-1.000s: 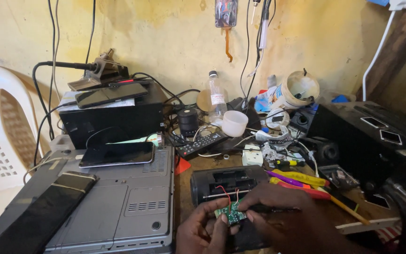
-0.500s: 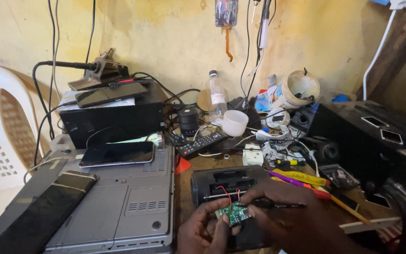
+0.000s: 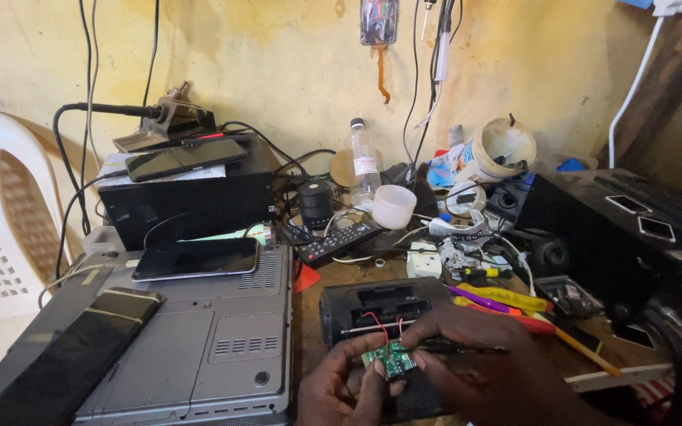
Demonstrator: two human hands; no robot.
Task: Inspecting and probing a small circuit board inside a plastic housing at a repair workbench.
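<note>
At the near edge of the wooden table [image 3: 593, 356], just in front of a small black speaker housing [image 3: 376, 309], sits a small green circuit board [image 3: 388, 361] — held up between both hands. The left hand [image 3: 349, 390] pinches the board's near-left edge with thumb and fingertips; the right hand [image 3: 479, 371] arches over it, its grip pressed together on a thin dark tool [image 3: 455, 345] lying across the board's top. Thin red wires [image 3: 376, 325] run from the board up into the housing.

The step in hand looks like probing or fixing the board while it is tethered. The next move seems to call for a steady left pinch and light tool pressure, so the wires are not strained.

Further out I count one grey upturned laptop [image 3: 199, 355] with two dark phones [image 3: 195, 259] lying on it, a third on the black box [image 3: 187, 197] behind, one black remote control [image 3: 337, 241], one clear plastic bottle [image 3: 363, 162], one white cup [image 3: 395, 207] — and two yellow-handled screwdrivers [image 3: 507, 298].
</note>
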